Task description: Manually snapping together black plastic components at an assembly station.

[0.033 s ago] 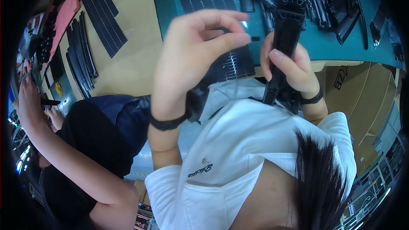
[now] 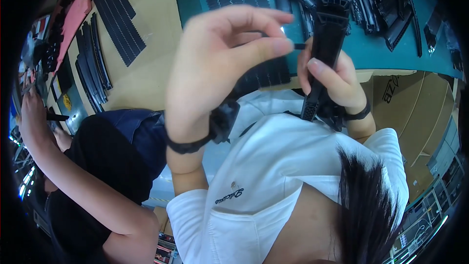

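Observation:
My right hand (image 2: 337, 76) is wrapped around a long black plastic trim piece (image 2: 328, 39). The piece stands nearly upright, with a slotted, vented end at the top and its lower end close to the white shirt. My left hand (image 2: 220, 61) is closed in a pinch just left of it. A short black strip (image 2: 300, 46) sticks out from between its thumb and forefinger, pointing at the trim piece. Whether the strip touches the piece or the right fingers is too small to tell. Under the left hand lies a black sheet of strips with zigzag edges (image 2: 266, 76), partly hidden.
More black plastic trims (image 2: 359, 5) lie on the green tabletop (image 2: 371, 58). Toothed black strips (image 2: 117, 19) and curved black trims (image 2: 93, 63) rest on cardboard at left. A co-worker's arm (image 2: 83, 176) is at far left. A cardboard box (image 2: 410, 112) stands at right.
My left hand's fingertips have shifted a little right, bringing the short strip closer to the trim piece, while its wrist has swung slightly left. The right hand looks the same.

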Available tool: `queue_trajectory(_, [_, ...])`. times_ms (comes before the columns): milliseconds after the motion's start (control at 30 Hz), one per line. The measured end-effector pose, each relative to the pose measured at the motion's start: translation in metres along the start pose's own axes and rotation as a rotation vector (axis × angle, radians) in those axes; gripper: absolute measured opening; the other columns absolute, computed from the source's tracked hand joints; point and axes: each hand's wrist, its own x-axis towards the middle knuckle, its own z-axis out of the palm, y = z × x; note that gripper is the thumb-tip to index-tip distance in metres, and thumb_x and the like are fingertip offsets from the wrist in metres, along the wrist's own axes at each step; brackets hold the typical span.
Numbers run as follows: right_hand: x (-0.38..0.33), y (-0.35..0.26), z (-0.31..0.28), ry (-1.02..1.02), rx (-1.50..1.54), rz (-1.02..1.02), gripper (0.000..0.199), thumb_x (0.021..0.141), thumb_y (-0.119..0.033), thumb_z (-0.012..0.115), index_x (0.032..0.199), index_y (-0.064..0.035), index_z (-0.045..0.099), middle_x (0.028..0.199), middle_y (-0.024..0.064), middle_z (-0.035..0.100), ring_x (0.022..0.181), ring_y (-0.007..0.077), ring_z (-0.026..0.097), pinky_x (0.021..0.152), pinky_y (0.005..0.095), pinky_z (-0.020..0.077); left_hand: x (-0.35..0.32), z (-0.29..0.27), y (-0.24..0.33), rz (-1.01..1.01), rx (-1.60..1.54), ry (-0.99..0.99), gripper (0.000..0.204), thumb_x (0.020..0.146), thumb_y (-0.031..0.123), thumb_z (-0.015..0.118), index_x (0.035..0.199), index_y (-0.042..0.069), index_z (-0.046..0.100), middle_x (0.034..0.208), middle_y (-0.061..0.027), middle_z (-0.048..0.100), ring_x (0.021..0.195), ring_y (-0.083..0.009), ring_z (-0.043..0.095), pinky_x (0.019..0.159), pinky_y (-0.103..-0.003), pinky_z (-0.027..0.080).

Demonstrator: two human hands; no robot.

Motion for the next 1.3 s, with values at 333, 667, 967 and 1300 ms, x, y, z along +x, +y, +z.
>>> queue_trajectory(333, [0.0,-0.011,0.007,-0.008,-0.257,-0.206,0.023,0.078,-0.009,0.051,0.098,0.0005,0.045,0.058,0.0028,0.051,0.05,0.0099,0.049,0.047,0.0218,0.0366,0.007,0.001,0.041,-0.016,0.182,-0.103,0.009,0.068,0.003,0.061,0.076,0.0,0.057,0.086,-0.0095,0.057,0.079,-0.0115,0.054,0.076,-0.022,0.039])
queue_trajectory(667, [-0.003,-0.027,0.01,-0.008,-0.271,0.045,0.007,0.076,-0.004,0.043,0.081,0.0005,0.043,0.061,0.004,0.048,0.056,0.0104,0.047,0.055,0.0216,0.0366,0.016,-0.003,0.048,-0.042,0.169,-0.214,0.008,0.069,0.002,0.06,0.075,0.001,0.056,0.079,-0.0046,0.057,0.074,-0.0084,0.053,0.069,-0.018,0.04])
queue_trajectory(967, [-0.002,-0.027,0.011,-0.023,-0.264,0.071,0.006,0.077,-0.006,0.045,0.078,-0.0002,0.044,0.062,0.0036,0.048,0.056,0.0103,0.046,0.054,0.0212,0.036,0.014,-0.012,0.042,-0.023,0.17,-0.261,0.011,0.072,0.003,0.059,0.081,0.001,0.054,0.08,-0.0055,0.057,0.076,-0.0092,0.054,0.07,-0.02,0.042])
queue_trajectory(1300, [-0.001,-0.012,0.009,0.029,-0.312,-0.17,0.039,0.076,-0.01,0.053,0.112,-0.0003,0.04,0.059,0.0056,0.051,0.045,0.0153,0.049,0.044,0.0243,0.0366,0.006,-0.006,0.032,-0.022,0.016,-0.181,0.012,0.073,0.003,0.058,0.084,0.0,0.053,0.081,-0.0059,0.058,0.076,-0.0098,0.055,0.07,-0.02,0.043])
